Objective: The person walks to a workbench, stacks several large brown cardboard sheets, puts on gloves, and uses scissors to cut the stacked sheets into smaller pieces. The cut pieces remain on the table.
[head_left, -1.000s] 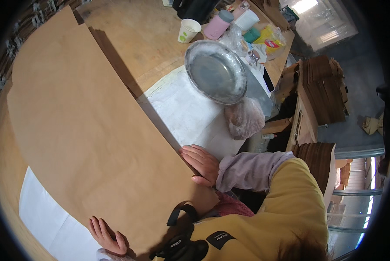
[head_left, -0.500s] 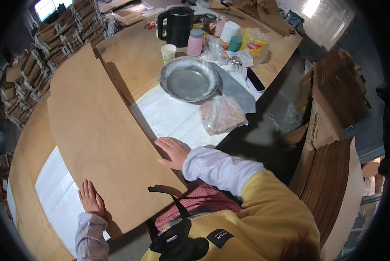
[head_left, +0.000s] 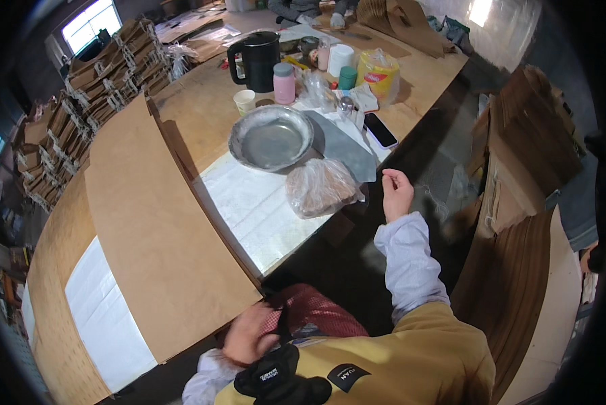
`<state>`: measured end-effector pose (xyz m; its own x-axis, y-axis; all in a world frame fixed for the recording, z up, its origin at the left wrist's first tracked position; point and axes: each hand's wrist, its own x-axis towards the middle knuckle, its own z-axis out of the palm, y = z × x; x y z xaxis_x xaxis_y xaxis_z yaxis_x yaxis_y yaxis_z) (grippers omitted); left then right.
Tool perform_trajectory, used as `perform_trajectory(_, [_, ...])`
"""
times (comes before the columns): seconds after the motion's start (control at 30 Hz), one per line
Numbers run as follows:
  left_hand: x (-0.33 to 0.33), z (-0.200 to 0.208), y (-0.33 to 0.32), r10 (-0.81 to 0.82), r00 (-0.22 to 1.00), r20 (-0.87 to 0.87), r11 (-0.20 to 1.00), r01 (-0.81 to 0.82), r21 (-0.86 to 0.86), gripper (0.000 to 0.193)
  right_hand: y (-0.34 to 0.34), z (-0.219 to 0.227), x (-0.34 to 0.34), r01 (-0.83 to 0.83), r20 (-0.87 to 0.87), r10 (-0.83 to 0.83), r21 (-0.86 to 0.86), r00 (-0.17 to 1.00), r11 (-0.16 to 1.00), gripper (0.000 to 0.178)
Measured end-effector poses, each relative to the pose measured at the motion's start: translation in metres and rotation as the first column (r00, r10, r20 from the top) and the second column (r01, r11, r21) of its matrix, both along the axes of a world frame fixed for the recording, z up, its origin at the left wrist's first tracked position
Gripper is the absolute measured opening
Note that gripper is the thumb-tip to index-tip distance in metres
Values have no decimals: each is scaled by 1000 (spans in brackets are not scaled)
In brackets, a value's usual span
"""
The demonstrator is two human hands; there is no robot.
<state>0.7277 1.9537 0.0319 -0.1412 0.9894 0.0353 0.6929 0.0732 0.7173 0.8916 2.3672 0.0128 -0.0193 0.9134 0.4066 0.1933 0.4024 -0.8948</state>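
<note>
A long stack of brown paper sheets (head_left: 161, 223) lies across the table on the left, its lower corner by my body. My left hand (head_left: 249, 334) is just below that corner, smeared by motion, and its fingers cannot be made out. Out past the table's right edge, my right hand (head_left: 397, 196) is raised with curled fingers, and nothing shows in them. Closest to it are the corner of a flat grey sheet (head_left: 347, 148) and a clear plastic bag with a pinkish-brown block inside (head_left: 322, 189). A round metal basin (head_left: 270, 138) stands behind the bag.
Beyond the basin stand a paper cup (head_left: 244, 101), a black jug (head_left: 259, 61), a pink jar (head_left: 284, 84), a yellow package (head_left: 377, 74) and a phone (head_left: 380, 130). Brown sheets (head_left: 505, 304) are stacked at right, tied bundles (head_left: 87, 101) at left. Another person's gloved hand (head_left: 337, 20) is at the far edge.
My right hand has left the paper's edge and swung right, past the bag. My left hand has come off the paper's left side and moved right, toward my body. The view has shifted.
</note>
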Motion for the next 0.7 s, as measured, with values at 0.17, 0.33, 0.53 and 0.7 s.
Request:
perform_trajectory(0.17, [23,4,46,-110,963,247,739,245,-628,42,-76,-78,23,-494,232,485,-23,843,869,10])
perform_trajectory(0.33, [-9,27,41,-59,996,-66,997,56,-45,43,-69,-227,58,-162,691,653,-638,310,753,27])
perform_trajectory(0.53, [-43,-5,92,-116,808,-578,936,-105,-336,83,1,-343,13,19,909,277,-297,311,955,42])
perform_trajectory(0.7, [-54,-34,96,-48,812,-582,976,-86,-200,60,76,-351,-78,-2,827,422,-454,372,891,41])
